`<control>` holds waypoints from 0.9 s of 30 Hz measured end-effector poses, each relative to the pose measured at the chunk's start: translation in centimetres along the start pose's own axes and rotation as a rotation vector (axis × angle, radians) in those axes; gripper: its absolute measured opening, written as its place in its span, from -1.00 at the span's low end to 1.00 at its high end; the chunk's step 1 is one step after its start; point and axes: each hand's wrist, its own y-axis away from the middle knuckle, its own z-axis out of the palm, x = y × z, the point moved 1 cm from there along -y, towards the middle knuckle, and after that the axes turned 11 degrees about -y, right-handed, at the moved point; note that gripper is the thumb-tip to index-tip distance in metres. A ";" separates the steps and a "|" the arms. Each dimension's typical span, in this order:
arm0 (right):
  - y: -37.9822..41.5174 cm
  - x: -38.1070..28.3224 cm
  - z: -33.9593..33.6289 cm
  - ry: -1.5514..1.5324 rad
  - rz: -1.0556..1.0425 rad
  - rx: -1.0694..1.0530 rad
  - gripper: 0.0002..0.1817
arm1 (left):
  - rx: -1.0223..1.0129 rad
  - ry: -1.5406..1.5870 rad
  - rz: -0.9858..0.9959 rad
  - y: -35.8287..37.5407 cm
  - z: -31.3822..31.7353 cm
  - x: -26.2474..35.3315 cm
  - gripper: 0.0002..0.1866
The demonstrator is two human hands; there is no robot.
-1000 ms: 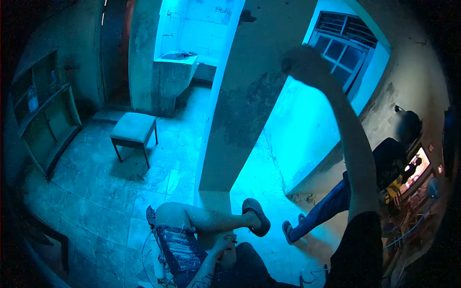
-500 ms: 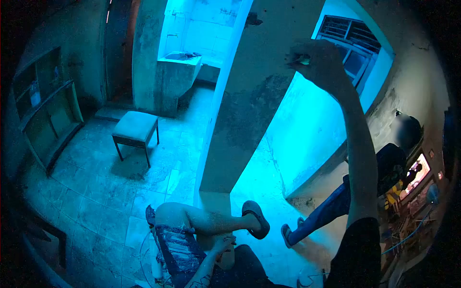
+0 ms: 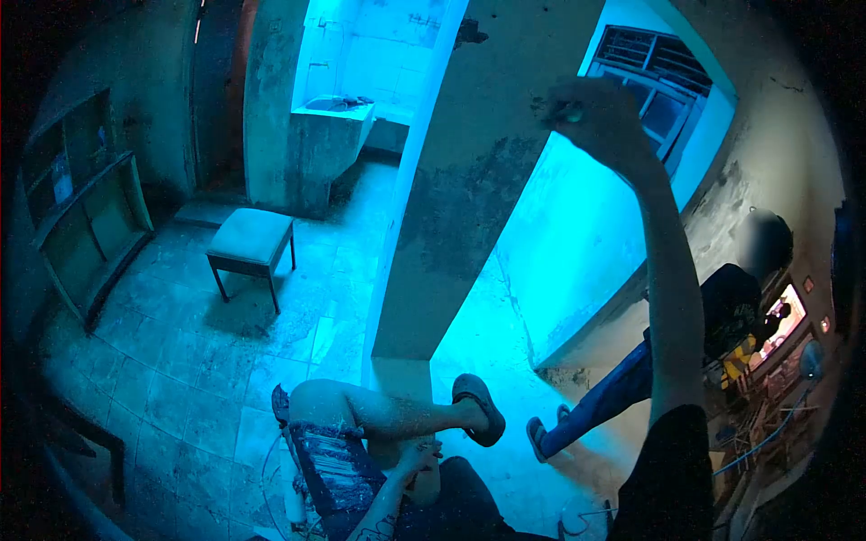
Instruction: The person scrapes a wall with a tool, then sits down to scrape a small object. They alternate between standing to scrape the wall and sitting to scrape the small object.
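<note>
My right arm stretches up past the concrete pillar, its dark sleeve at the bottom right. My right hand (image 3: 586,117) is raised high, fingers bent and pinched around something small with a faint glint, too dark to name. Low in the view, my left hand (image 3: 418,458) lies beside my crossed bare shin (image 3: 410,417), fingers curled; what they hold, if anything, is hidden in shadow. Frayed denim (image 3: 334,464) covers my thigh. A clog (image 3: 478,410) is on the foot of the crossed leg.
A padded stool (image 3: 251,236) stands on the tiled floor. Behind it are a basin counter (image 3: 332,149) and, leftward, a wooden shelf frame (image 3: 95,239). The pillar (image 3: 478,171) rises ahead. Right of it, a person (image 3: 735,302) sits near a louvred window (image 3: 658,90).
The view has shifted very slightly, and my raised right hand has turned a little, its glint now dimmer. My left hand stays beside the crossed leg.
</note>
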 end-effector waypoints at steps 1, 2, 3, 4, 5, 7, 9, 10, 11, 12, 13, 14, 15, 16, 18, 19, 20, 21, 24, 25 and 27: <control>0.1 0.0 -0.6 -0.052 0.035 0.090 -0.74 | -0.001 -0.001 0.002 -0.7 -0.1 -0.6 -0.65; 0.3 0.1 0.7 -0.053 0.040 0.087 -0.74 | -0.033 0.022 0.027 -1.2 -0.2 -1.4 -0.64; 0.7 0.2 3.0 0.023 0.029 0.065 -0.74 | -0.065 0.043 0.049 -1.1 -0.2 -2.0 -0.63; 0.7 0.1 4.1 0.101 0.014 0.047 -0.75 | -0.064 0.039 0.045 -0.6 -0.3 -1.8 -0.63; 0.6 0.6 3.7 0.116 -0.003 -0.007 -0.73 | -0.039 0.057 0.044 -0.3 -0.2 -1.3 -0.62; -0.1 0.3 1.4 0.036 0.020 -0.050 -0.72 | -0.015 0.076 0.043 0.2 -0.2 -0.5 -0.62; -0.2 0.4 0.8 -0.036 0.049 -0.095 -0.71 | -0.041 0.005 0.024 0.1 -0.2 0.1 -0.60; 0.0 0.3 1.3 -0.037 0.008 0.020 -0.74 | -0.045 0.002 0.024 -0.2 -0.2 0.0 -0.60; 0.5 0.0 1.9 -0.044 -0.028 0.131 -0.76 | -0.047 0.006 0.027 -0.3 -0.1 -0.5 -0.60; 0.9 -1.9 3.2 0.167 0.180 -0.094 -0.70 | -0.047 0.010 0.029 -0.1 -0.1 -0.6 -0.60; 0.9 -1.7 3.1 0.162 0.137 -0.144 -0.67 | -0.043 0.006 0.027 0.2 -0.4 -0.6 -0.60; 0.6 -1.6 2.6 0.162 0.085 -0.191 -0.63 | -0.034 0.005 0.038 0.1 -0.4 -0.2 -0.60; 0.4 -1.8 1.7 0.160 0.083 -0.194 -0.63 | -0.031 0.004 0.040 0.4 -0.3 -0.1 -0.60; 0.0 -2.1 0.4 0.103 0.127 -0.182 -0.61 | -0.031 0.005 0.043 0.3 -0.2 -0.1 -0.60; -0.1 -1.6 0.8 0.048 0.173 -0.170 -0.59 | -0.026 0.031 0.068 0.2 -0.1 -0.1 -0.62; 0.4 -0.6 3.0 0.047 0.151 -0.135 -0.64 | -0.029 0.028 0.062 0.6 -0.1 0.0 -0.62; 1.0 -0.1 4.7 0.044 0.130 -0.098 -0.69 | -0.035 0.088 0.045 1.0 -0.1 0.2 -0.63; 1.3 -0.7 5.0 0.006 0.201 -0.165 -0.73 | -0.037 0.149 0.035 1.1 -0.3 0.5 -0.63; 1.1 -1.2 3.2 -0.076 0.179 -0.152 -0.68 | -0.009 0.155 0.086 -0.3 -0.3 -0.7 -0.62; 1.1 -1.6 1.9 -0.028 0.221 -0.103 -0.66 | -0.009 0.154 0.086 -0.7 -0.2 -1.0 -0.62; 1.7 -1.0 3.9 -0.001 0.179 -0.050 -0.71 | -0.029 0.180 0.107 -0.9 -0.1 -1.9 -0.63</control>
